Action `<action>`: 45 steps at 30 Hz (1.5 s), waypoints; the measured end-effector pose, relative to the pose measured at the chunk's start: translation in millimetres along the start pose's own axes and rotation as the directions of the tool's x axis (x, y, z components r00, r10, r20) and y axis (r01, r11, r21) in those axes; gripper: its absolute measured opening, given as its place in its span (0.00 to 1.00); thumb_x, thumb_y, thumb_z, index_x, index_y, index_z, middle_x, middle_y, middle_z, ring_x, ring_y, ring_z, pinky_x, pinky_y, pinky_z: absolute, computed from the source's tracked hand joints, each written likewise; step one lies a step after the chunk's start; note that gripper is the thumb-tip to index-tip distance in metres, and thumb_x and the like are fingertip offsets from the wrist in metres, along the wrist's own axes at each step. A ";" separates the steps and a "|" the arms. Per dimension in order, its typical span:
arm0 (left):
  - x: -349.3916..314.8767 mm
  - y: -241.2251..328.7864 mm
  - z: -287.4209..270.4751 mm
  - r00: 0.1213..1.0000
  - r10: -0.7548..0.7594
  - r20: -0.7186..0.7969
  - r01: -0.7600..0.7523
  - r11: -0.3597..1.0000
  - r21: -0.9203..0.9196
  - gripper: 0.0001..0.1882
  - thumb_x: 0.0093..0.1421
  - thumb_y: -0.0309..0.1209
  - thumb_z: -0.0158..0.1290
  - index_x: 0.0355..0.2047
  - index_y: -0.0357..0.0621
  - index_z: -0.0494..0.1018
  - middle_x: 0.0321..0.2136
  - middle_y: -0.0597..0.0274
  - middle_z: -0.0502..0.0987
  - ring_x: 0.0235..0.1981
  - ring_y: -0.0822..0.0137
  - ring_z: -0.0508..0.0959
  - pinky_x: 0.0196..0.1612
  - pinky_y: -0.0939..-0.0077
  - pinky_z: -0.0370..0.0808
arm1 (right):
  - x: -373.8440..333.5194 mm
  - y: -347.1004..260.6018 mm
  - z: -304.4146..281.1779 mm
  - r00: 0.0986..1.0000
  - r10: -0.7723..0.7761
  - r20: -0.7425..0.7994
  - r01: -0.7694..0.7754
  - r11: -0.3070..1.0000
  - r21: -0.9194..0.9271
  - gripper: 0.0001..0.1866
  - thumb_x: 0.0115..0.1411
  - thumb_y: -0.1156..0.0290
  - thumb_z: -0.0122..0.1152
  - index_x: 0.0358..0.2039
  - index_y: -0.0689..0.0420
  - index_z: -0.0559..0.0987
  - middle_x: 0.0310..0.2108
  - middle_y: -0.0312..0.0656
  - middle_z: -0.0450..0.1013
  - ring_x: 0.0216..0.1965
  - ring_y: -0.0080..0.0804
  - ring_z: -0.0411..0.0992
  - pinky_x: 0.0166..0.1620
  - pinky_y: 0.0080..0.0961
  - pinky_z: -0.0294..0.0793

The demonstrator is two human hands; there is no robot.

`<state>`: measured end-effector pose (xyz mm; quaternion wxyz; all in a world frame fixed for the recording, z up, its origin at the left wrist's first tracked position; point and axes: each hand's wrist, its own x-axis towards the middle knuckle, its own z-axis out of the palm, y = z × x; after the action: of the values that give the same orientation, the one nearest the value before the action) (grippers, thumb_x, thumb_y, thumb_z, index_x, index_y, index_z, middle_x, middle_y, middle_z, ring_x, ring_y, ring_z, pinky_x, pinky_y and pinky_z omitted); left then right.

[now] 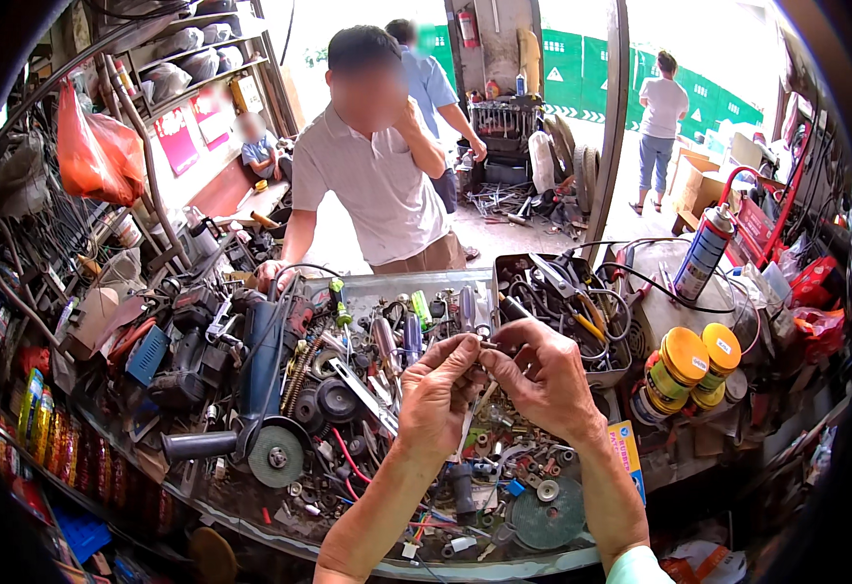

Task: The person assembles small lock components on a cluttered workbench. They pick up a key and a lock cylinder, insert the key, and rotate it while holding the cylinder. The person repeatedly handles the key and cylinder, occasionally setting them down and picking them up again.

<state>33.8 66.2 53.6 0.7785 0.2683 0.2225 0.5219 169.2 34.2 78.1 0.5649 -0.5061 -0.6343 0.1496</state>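
Observation:
Over the crowded workbench, my left hand (442,389) and my right hand (546,382) meet at the fingertips. Between them they pinch a small metal part (488,345); the fingers cover most of it, so its exact kind is hidden. Both hands are closed on it. Below them lie loose nuts, washers and other small hardware (513,457). Left of my left hand is a silver metal bar (360,394), and screwdrivers (385,341) lie just beyond it. Near my right forearm rests a green abrasive disc (548,513).
An angle grinder (262,360) lies on the left of the bench. A metal tray of tools (567,302) is beyond my right hand. Yellow-lidded cans (685,355) and a spray can (706,251) stand at right. A person in a light shirt (377,185) leans at the far edge; others are behind.

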 end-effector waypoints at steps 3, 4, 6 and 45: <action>1.4 3.3 -1.2 1.000 -0.009 0.009 0.008 0.999 0.033 0.06 0.59 0.27 0.56 0.36 0.39 0.76 0.28 0.63 0.80 0.23 0.77 0.77 0.27 0.87 0.74 | 2.7 9.2 -2.3 0.996 -0.065 0.064 0.073 0.988 -0.135 0.17 0.63 0.61 0.53 0.24 0.62 0.76 0.14 0.51 0.66 0.17 0.43 0.68 0.22 0.35 0.64; 2.6 2.5 3.2 1.000 -0.009 0.022 0.008 1.000 0.029 0.06 0.58 0.27 0.57 0.36 0.40 0.76 0.28 0.63 0.79 0.23 0.77 0.76 0.27 0.88 0.74 | 1.3 13.3 -5.5 0.995 -0.032 0.090 0.048 0.982 -0.184 0.17 0.63 0.61 0.53 0.24 0.62 0.75 0.14 0.51 0.66 0.17 0.43 0.69 0.22 0.35 0.64; 2.6 1.4 5.8 1.000 -0.002 -0.021 0.002 1.000 0.015 0.06 0.58 0.27 0.57 0.35 0.40 0.76 0.27 0.63 0.79 0.23 0.77 0.76 0.27 0.88 0.75 | 2.0 7.9 -8.1 0.978 0.163 0.127 -0.157 0.986 -0.056 0.17 0.63 0.61 0.55 0.25 0.63 0.75 0.17 0.50 0.68 0.16 0.39 0.68 0.21 0.33 0.64; -15.2 -13.2 -0.4 0.986 0.122 0.117 -0.164 0.857 0.488 0.08 0.58 0.26 0.58 0.36 0.36 0.75 0.28 0.64 0.78 0.23 0.78 0.74 0.27 0.85 0.71 | -29.3 13.0 -20.2 0.961 0.267 0.069 -0.268 0.964 -0.001 0.19 0.64 0.63 0.52 0.21 0.64 0.70 0.14 0.48 0.64 0.16 0.34 0.62 0.22 0.33 0.63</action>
<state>37.3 48.0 45.7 0.6511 0.4959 0.2964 0.4922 188.5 8.5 58.0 0.5194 -0.5793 -0.5787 0.2445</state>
